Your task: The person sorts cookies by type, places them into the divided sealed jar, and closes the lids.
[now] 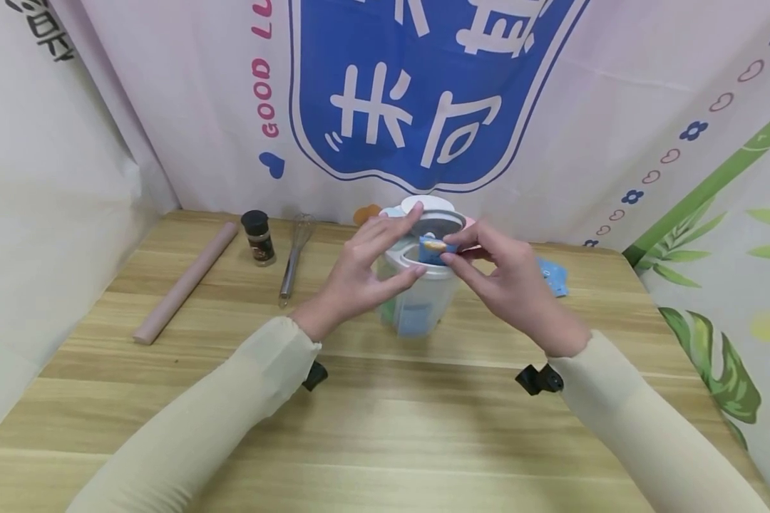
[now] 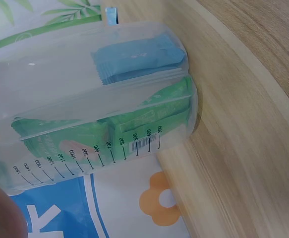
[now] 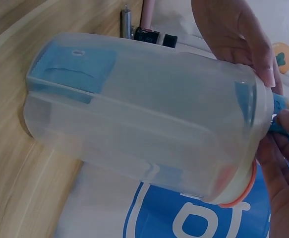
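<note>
A clear plastic container [image 1: 441, 293] with measuring marks stands upright near the table's back edge, one lid flap [image 1: 428, 204] raised. My right hand [image 1: 503, 274] pinches a small blue packet [image 1: 431, 251] between thumb and fingers, partly down in the opening. My left hand [image 1: 366, 267] is at the container's top left, its thumb and forefinger spread along the rim with fingers fairly straight. Through the wall in the left wrist view, green packets [image 2: 151, 111] fill one compartment and a blue packet [image 2: 137, 57] lies at the bottom of another.
Another blue packet [image 1: 554, 276] lies on the table right of the container. To the left are a whisk [image 1: 291, 263], a black-capped seasoning jar [image 1: 259, 239] and a pinkish rolling pin [image 1: 186, 283]. Printed curtains [image 1: 205, 107] hang close behind the table [image 1: 385, 434].
</note>
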The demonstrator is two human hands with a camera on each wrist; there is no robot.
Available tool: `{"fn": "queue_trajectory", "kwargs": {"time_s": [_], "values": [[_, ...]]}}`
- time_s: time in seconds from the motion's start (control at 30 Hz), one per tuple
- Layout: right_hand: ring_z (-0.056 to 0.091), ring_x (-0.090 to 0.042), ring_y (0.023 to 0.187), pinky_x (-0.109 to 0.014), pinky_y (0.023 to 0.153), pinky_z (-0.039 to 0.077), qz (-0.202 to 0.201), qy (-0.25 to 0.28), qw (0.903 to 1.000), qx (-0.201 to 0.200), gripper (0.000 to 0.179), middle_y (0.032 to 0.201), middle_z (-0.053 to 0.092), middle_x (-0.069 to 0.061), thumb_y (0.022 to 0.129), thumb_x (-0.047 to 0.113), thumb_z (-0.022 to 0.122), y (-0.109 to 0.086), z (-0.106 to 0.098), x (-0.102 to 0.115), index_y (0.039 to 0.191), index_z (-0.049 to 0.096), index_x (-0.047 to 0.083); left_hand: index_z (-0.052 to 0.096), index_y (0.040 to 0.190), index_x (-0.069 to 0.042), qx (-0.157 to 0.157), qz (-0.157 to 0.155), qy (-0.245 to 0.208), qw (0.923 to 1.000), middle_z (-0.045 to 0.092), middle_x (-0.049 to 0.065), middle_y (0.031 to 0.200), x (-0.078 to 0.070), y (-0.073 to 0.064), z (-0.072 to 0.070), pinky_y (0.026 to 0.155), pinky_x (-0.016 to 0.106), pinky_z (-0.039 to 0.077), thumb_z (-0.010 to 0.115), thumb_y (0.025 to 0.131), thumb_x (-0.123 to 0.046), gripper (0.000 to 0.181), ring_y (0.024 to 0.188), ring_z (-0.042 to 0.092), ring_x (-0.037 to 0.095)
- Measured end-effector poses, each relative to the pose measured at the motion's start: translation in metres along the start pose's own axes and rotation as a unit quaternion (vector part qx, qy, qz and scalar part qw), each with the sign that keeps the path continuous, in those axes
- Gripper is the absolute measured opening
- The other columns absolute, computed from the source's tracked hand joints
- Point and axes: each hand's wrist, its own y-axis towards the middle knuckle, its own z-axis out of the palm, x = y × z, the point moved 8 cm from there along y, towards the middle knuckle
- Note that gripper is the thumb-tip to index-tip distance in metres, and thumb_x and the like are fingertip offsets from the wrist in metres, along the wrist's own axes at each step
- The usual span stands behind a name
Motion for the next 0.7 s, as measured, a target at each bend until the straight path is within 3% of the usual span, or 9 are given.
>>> {"fn": "queue_trajectory", "kwargs": {"time_s": [0.2, 0.7], "values": [[0.073, -0.016, 0.083, -0.010, 0.083, 0.058, -0.041, -0.017, 0.9989, 0.013, 0.019, 0.102, 0.080, -0.011, 0.088, -0.006, 0.079, -0.0013, 0.0055, 0.0029, 0.105, 0.072, -0.002, 0.047, 0.157, -0.008, -0.001, 0.004, -0.003, 1.0000, 0.067, 0.012, 0.143, 0.0007, -0.0008, -0.0005, 0.133, 0.050, 0.028, 0.082, 0.090, -0.018, 0.075, 0.135, 0.059, 0.027], [0.070, -0.012, 0.084, -0.009, 0.082, 0.056, -0.032, -0.007, 0.9992, 0.021, 0.013, 0.101, 0.080, -0.009, 0.089, -0.007, 0.077, 0.0001, 0.0070, 0.0006, 0.099, 0.075, 0.002, 0.047, 0.156, -0.006, -0.001, 0.008, 0.004, 1.0000, 0.068, 0.012, 0.143, -0.0007, -0.0003, -0.0006, 0.133, 0.052, 0.029, 0.083, 0.089, -0.018, 0.076, 0.135, 0.060, 0.027]]}}
